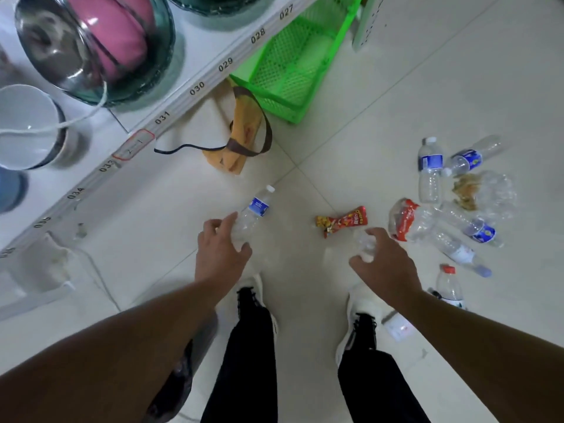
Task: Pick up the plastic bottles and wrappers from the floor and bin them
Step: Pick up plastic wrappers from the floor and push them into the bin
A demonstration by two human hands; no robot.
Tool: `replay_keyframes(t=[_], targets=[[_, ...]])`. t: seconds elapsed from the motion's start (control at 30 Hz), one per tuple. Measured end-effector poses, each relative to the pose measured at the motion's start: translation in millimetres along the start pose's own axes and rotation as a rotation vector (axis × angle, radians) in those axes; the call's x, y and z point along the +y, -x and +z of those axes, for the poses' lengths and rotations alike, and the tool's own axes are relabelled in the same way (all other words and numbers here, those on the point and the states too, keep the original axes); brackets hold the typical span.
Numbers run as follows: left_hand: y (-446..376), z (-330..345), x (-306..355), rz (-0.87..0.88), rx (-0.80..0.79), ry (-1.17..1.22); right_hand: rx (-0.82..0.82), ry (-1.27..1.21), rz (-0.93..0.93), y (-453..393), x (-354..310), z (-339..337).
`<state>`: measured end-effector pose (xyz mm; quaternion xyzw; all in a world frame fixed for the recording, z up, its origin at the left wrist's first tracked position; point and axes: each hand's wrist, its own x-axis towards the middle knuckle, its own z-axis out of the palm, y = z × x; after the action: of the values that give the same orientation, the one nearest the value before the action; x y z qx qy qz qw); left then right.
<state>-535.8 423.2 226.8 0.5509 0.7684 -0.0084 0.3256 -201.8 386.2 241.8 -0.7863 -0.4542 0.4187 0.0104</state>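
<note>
Centre of the frame, low over pale floor tiles point(396, 87): left hand point(221, 251) wrapped around the lower body of a clear bottle with a blue label point(254, 210), white cap pointing toward the upper right; thumb and fingers curl closed on the plastic, the fingertips point(241, 245) showing on its near side. Right of centre, right hand point(387, 264) holds a crumpled clear plastic piece point(364, 244), blurred, fingers bent around it and partly closed; whether it is a bottle or a wrapper cannot be told. Just above that hand, on the floor, lies a red and yellow snack wrapper point(341, 222), twisted, apart from the fingers. Right side of the frame: a loose cluster of clear bottles lying on the tiles, among them one with a red label point(406, 221) nearest the right hand, two blue-labelled ones point(430, 169) higher up, and a red-capped bottle point(448, 283) lower right beside the forearm. A clear bag with brownish scraps point(467, 190) sits within the cluster. Top centre: green mesh basket point(293, 65) standing on the floor against the white shelf edge point(195, 90), which carries printed numbers. Below the basket, an orange bag with dark straps point(241, 138) lies slumped on the tiles. Bottom centre: two white shoes point(363, 303) and black trousers, feet planted between the arms.
</note>
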Motion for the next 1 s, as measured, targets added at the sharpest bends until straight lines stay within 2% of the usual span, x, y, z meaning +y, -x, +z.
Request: replay_keyframes(t=[0.1, 0.27, 0.43, 0.6, 0.67, 0.73, 0.8, 1.0], targets=[[-31.3, 15.8, -7.1, 0.013, -0.078, -0.005, 0.011, 0.032, -0.017, -14.2, -1.1, 13.1], [-92.5, 72.1, -37.4, 0.031, -0.120, -0.055, 0.089, 0.269, -0.202, -82.1, 11.7, 70.0], [-158.6, 164.7, -78.9, 0.044, -0.094, -0.159, 0.079, 0.408, -0.277, -184.6, 58.3, 146.0], [-201.6, 231.3, -107.5, -0.031, -0.031, -0.120, 0.041, 0.707, -0.391, -239.7, 107.4, 193.6], [-199.6, 235.4, -110.5, 0.037, 0.000, -0.169, 0.054, 0.765, -0.465, -241.1, 117.3, 196.8], [-183.8, 228.6, -105.8, 0.085, 0.007, -0.167, -0.014, 0.711, -0.480, -230.5, 114.9, 189.1], [-157.9, 211.8, -94.2, 0.035, 0.022, -0.104, -0.068, 0.595, -0.460, -207.8, 103.8, 172.8], [-52.4, 121.4, -46.4, -0.176, 0.039, 0.028, -0.073, 0.400, -0.375, -110.2, 42.5, 91.7]])
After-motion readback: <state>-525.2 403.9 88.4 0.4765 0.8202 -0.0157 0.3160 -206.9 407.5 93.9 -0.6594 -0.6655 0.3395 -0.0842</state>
